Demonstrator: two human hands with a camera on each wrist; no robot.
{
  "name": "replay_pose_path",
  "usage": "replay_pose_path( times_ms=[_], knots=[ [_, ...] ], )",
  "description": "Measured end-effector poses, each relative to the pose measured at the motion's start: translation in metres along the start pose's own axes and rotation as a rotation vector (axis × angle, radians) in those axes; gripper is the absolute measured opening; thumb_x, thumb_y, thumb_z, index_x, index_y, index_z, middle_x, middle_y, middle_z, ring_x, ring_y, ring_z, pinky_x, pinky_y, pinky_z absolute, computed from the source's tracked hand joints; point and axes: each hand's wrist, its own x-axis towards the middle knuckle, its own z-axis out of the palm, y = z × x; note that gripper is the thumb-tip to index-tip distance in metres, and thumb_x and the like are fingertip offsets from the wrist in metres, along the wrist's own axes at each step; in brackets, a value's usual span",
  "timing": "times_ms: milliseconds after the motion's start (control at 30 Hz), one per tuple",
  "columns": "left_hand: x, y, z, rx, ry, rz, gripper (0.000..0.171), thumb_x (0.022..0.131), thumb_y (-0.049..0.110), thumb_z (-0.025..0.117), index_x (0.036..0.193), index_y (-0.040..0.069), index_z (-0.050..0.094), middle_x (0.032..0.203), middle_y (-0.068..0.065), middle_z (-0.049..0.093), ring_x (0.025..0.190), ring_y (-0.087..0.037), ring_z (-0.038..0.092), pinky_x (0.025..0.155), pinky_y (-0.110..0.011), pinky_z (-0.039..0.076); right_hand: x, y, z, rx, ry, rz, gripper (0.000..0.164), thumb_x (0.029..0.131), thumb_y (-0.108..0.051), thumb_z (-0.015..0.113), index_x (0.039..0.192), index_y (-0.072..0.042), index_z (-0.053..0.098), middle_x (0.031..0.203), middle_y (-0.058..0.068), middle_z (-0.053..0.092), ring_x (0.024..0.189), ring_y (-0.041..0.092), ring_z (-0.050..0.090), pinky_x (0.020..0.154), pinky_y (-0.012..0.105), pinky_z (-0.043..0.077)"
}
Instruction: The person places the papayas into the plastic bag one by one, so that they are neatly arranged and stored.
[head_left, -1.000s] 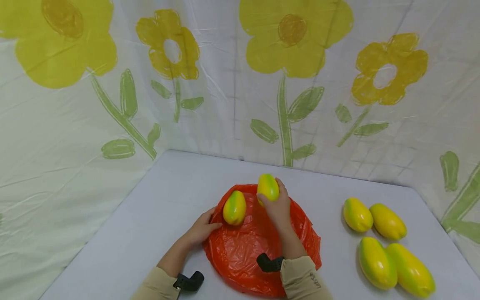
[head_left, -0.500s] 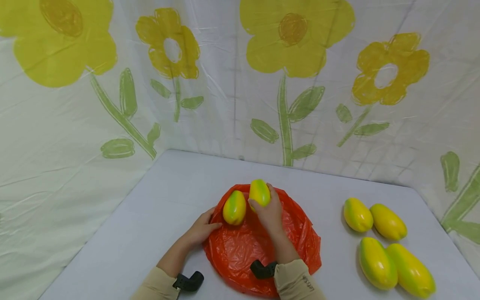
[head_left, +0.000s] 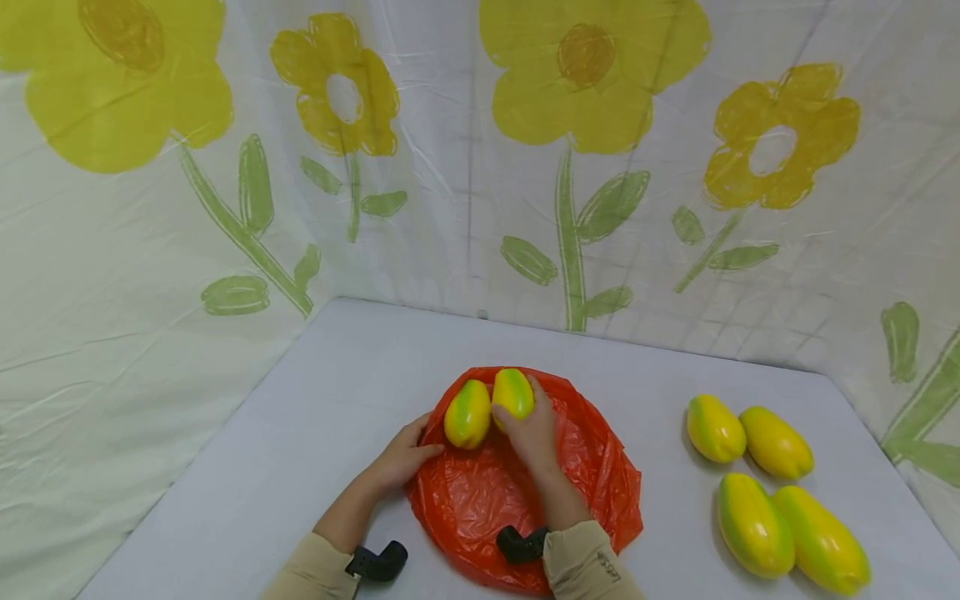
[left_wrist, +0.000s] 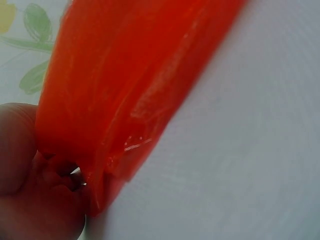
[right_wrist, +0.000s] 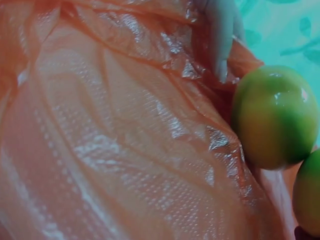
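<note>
A red plastic bag (head_left: 480, 500) lies spread open on the table, its mouth facing up. My left hand (head_left: 405, 457) pinches its left rim; in the left wrist view the thumb (left_wrist: 15, 150) lies against the red film (left_wrist: 115, 75). One yellow-green papaya (head_left: 467, 415) rests inside the bag near that hand. Right beside it, my right hand (head_left: 534, 425) grips a second papaya (head_left: 513, 393) low over the bag's far part. The right wrist view has the resting papaya (right_wrist: 275, 117) close to the held one (right_wrist: 309, 195), which is cut off by the frame edge.
Several more papayas (head_left: 716, 429) lie in a loose group on the white table (head_left: 360, 358), right of the bag. Behind the table hangs a pale curtain (head_left: 450, 250) printed with yellow flowers.
My right hand has moved left and slightly down with its papaya, bringing it beside the one in the bag. My left hand has stayed at the rim.
</note>
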Motion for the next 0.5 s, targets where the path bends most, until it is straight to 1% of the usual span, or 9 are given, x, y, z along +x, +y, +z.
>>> replay_pose_path(
  times_ms=[300,500],
  knots=[
    [0.0003,0.0004,-0.0003,0.001,0.001,0.000,0.053,0.094,0.009,0.048,0.144,0.011,0.031,0.130,-0.019,0.051,0.078,-0.019,0.065,0.069,-0.035,0.058,0.0001,0.0047,0.0012,-0.042,-0.018,0.006,0.080,0.079,-0.025,0.071,0.145,-0.015,0.027,0.132,0.009,0.045,0.114,0.027,0.047,0.094,0.047,0.049],
    [-0.0003,0.0011,0.0004,0.002,-0.003,-0.003,0.053,0.094,0.010,0.048,0.144,0.012,0.030,0.130,-0.019,0.051,0.077,-0.019,0.066,0.069,-0.035,0.058,0.0009,0.0074,0.0011,-0.046,-0.030,0.004,0.081,0.080,-0.026,0.071,0.146,-0.013,0.025,0.134,0.009,0.044,0.115,0.028,0.047,0.096,0.048,0.047]
  ],
)
